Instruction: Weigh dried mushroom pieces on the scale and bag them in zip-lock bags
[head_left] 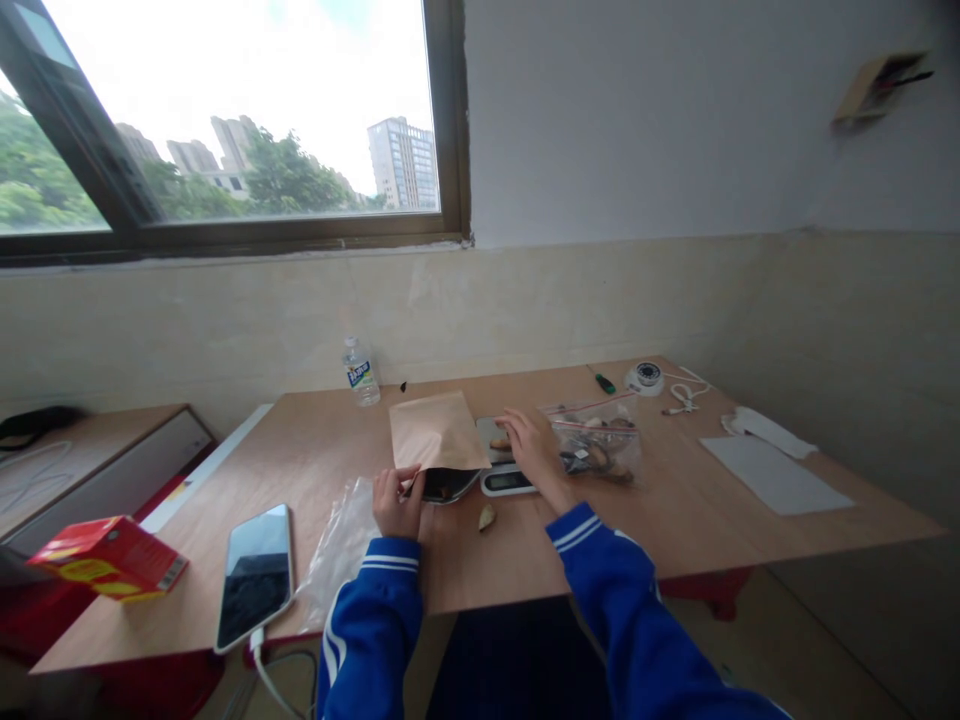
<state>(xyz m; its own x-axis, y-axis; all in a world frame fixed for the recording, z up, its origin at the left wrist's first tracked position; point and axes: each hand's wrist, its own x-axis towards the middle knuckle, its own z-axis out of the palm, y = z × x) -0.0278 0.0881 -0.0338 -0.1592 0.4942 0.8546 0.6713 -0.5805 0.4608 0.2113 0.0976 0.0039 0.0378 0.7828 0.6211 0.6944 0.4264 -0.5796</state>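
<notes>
1. Brown pouch is pinched at its mouth by left hand, beside scale.
2. Right hand held over scale — grip cannot be told.
3. Anything inside might be spilled — if mouth slips.

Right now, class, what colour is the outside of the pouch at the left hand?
The pouch is plain light brown outside, best seen in the head view.

A tan pouch lies open-mouthed beside a white scale.
</notes>
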